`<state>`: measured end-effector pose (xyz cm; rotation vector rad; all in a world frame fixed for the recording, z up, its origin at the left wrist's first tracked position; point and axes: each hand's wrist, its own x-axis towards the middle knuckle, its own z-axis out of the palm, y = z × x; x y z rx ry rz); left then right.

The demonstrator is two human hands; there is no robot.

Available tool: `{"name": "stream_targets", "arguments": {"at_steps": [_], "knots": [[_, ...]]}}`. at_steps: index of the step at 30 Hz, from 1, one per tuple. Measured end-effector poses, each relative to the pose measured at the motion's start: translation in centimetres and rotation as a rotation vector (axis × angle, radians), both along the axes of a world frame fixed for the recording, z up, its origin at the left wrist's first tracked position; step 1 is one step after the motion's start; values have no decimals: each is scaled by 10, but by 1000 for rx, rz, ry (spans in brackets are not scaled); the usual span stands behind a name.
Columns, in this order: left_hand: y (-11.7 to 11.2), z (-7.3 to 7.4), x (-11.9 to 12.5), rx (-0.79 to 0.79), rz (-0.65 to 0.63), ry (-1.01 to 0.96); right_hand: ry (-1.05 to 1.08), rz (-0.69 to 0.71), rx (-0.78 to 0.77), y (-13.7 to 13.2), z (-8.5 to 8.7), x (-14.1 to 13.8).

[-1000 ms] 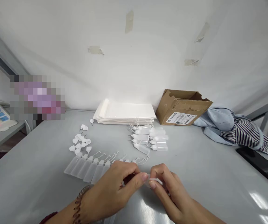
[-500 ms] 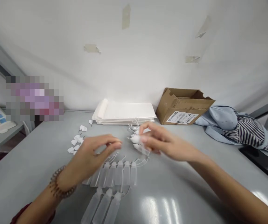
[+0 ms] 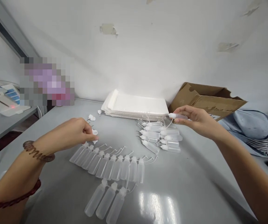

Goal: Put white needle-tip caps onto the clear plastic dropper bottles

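The step in hand looks like a changeover: setting aside a bottle with its tip fitted while reaching for another tip. The right hand (image 3: 198,121) pinches a tipped bottle (image 3: 180,116) between thumb and fingers, raised near the far edge of the surface (image 3: 182,183), right of its middle, beside the group of tipped bottles (image 3: 150,134). The left hand (image 3: 76,132) is at the loose white tips (image 3: 95,132) toward the far left corner, thumb and fingertips drawn together; whether that grip has a tip between them I cannot tell. The row of untipped bottles (image 3: 103,166) lies farther from the far edge, with three more bottles (image 3: 106,200) nearer the near edge. The next move seems to call for a gentle release on the right and a secure pinch on one tip on the left.
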<state>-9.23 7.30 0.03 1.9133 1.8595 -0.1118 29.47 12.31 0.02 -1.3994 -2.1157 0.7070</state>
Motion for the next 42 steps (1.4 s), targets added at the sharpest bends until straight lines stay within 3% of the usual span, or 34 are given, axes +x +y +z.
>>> {"name": "stream_targets", "arguments": {"at_steps": [6,12,21,25,29,32,34,35,38,39,40,42], "knots": [[-1,-13,10,48,-3,118,-33,14,-159,0,-3,-7],[2,-21,15,110,-13,128,-61,42,-120,4,-13,-9],[3,-20,21,167,74,110,-92,49,-97,5,-19,-13],[2,-24,24,169,50,88,-87,38,-49,4,-14,-11],[1,-25,22,202,83,110,-86,-8,37,2,3,-8],[2,-25,24,227,98,120,-72,-59,98,-18,18,-27],[3,-27,28,229,73,105,30,-73,123,-48,24,-54],[4,-28,30,230,54,96,74,-23,137,-67,24,-71],[5,-32,39,247,29,94,-60,464,122,-124,16,-119],[5,-33,41,254,20,95,-136,553,191,-139,11,-130],[5,-33,42,260,11,95,-238,625,244,-151,5,-137],[4,-33,42,270,-12,88,-320,632,355,-165,-9,-143]]}}
